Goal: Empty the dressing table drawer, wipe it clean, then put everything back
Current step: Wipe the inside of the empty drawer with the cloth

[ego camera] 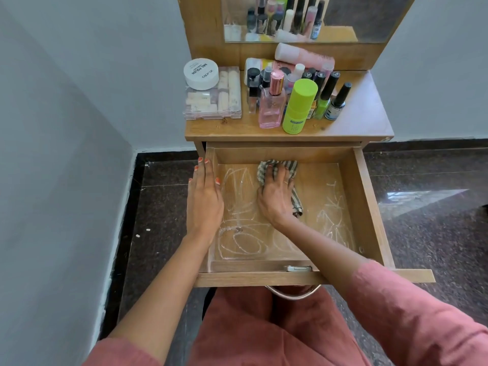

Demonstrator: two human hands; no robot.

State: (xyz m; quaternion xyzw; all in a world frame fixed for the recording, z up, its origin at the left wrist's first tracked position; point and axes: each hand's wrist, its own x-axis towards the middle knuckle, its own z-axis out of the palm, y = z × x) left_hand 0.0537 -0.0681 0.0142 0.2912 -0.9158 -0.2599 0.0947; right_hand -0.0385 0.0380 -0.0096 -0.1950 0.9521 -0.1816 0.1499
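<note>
The drawer (369, 207) is standing pulled far out, and only the cloth (290, 166) is lying in it. The right hand (274, 196) is pressing the cloth on the drawer floor, near the back wall. Its fingers are spread and only a little bent, lying on top of the cloth and not closing around it. The left hand (204, 196) is resting on the drawer's left wall with straight fingers, holding nothing; probably it is steadying the drawer.

White marks (243, 241) are covering most of the floor, so I judge the wiping is far from finished. The bottles (299, 107) are waiting just behind the drawer, on the top. Hard strokes could be shaking the table and tipping these tall bottles. A dry cloth may only be smearing the marks.
</note>
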